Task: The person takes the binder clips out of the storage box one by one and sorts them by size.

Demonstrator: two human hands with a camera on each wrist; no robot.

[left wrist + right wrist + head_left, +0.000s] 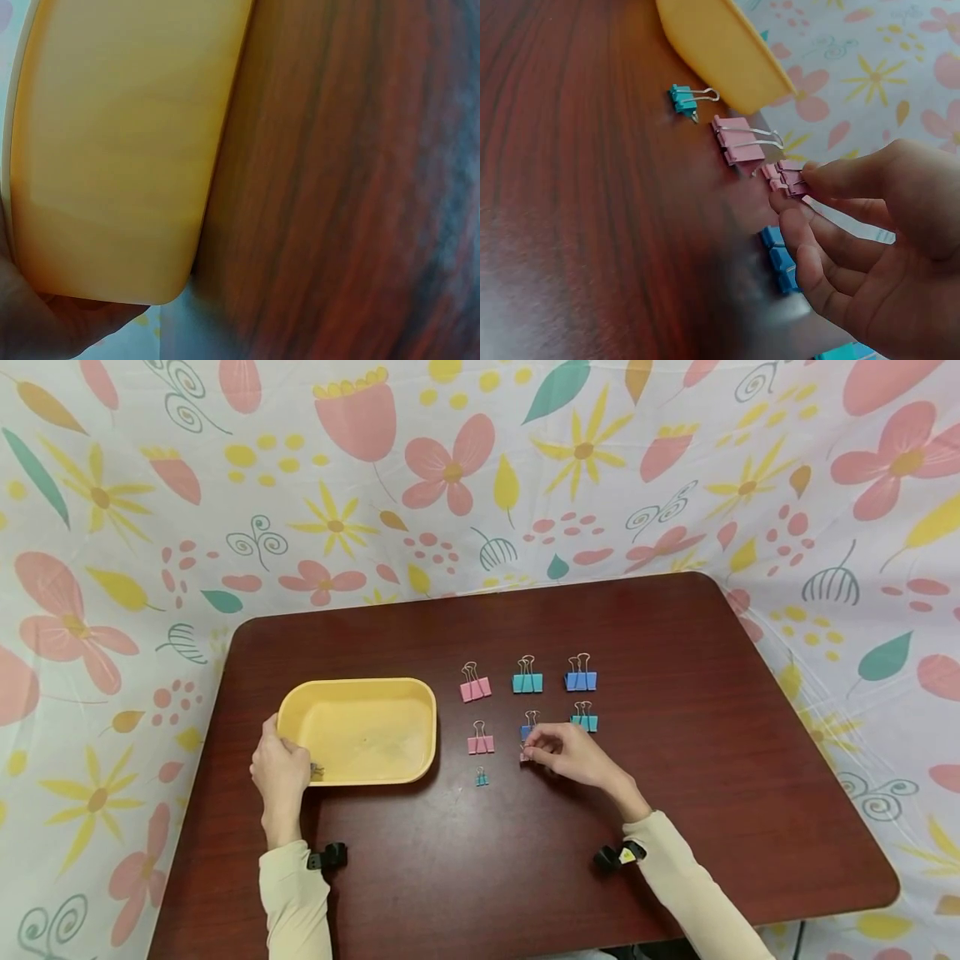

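Note:
My left hand (pixel 281 774) grips the left end of a yellow plastic tray (pixel 360 683), thumb over the rim. In the tray's near left corner, a few small greyish items (pixel 317 771) show beside the thumb, too small to make out. My right hand (pixel 576 755) pinches a small pink binder clip (pixel 791 178) between thumb and fingers, just in front of a blue binder clip (pixel 526 732) that the hand partly hides. Left of that hand lie a larger pink binder clip (pixel 481 744) and a tiny teal one (pixel 482 777).
Farther back, a row holds a pink clip (pixel 476 689), a teal clip (pixel 527 682) and a blue clip (pixel 581 681). Another teal clip (pixel 584 722) lies just behind my right hand. The dark wooden table (pixel 750 793) backs onto a flowered cloth (pixel 450 552).

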